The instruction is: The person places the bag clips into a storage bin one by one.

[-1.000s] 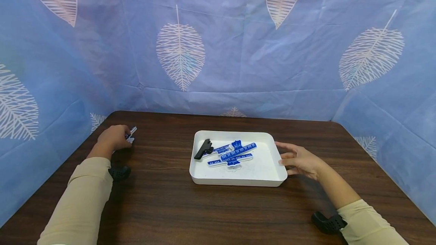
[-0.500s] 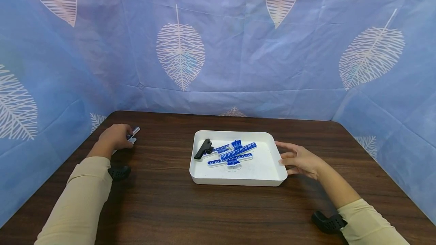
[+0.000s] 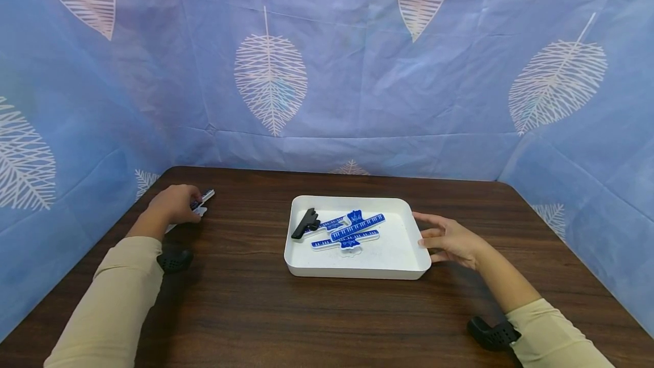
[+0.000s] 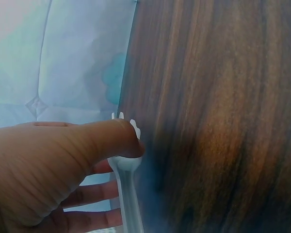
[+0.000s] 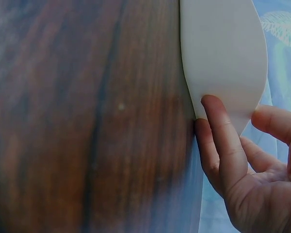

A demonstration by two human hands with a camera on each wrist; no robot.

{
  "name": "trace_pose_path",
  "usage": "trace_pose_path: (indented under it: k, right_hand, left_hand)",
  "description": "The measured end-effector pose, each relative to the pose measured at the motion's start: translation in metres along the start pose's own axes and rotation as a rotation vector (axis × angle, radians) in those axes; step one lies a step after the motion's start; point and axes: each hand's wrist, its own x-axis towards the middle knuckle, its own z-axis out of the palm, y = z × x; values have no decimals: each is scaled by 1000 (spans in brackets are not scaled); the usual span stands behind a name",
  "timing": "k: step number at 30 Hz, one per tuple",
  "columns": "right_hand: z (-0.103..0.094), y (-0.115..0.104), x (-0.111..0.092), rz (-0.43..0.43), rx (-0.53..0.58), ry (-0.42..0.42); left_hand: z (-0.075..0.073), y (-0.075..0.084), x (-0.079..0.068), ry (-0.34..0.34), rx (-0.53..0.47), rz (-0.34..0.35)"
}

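My left hand (image 3: pixel 176 204) is over the far left of the table, pinching a white-and-blue sheet-music clip (image 3: pixel 208 195) between thumb and fingers. In the left wrist view the clip's white edge (image 4: pixel 131 194) runs down from under the thumb, and the hand hides much of it. At the right end of a white tray (image 3: pixel 352 272), my right hand (image 3: pixel 452 241) touches the outer wall with loosely extended fingertips; the right wrist view shows these fingers (image 5: pixel 225 141) against the wall. Several blue-and-white clips (image 3: pixel 357 227) with a piano-key pattern lie crossed inside the tray, beside a black clip (image 3: pixel 306 224).
The tray stands on a dark wooden table (image 3: pixel 306 322), right of its middle. A blue cloth with white leaf prints (image 3: pixel 332 72) encloses the table's back and both sides. Each forearm wears a black wrist device (image 3: pixel 493 334).
My left hand has shifted slightly, and the clip in it sticks out a little farther to the right. The right hand, the tray and its contents stay as they were.
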Motion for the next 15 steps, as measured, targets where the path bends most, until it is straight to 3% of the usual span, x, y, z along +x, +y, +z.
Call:
trace_pose_path:
  k: [15]
  right_hand:
    - [2,-1,-1,2,-1,8]
  left_hand:
    - [-7,12,-7,13,36,71]
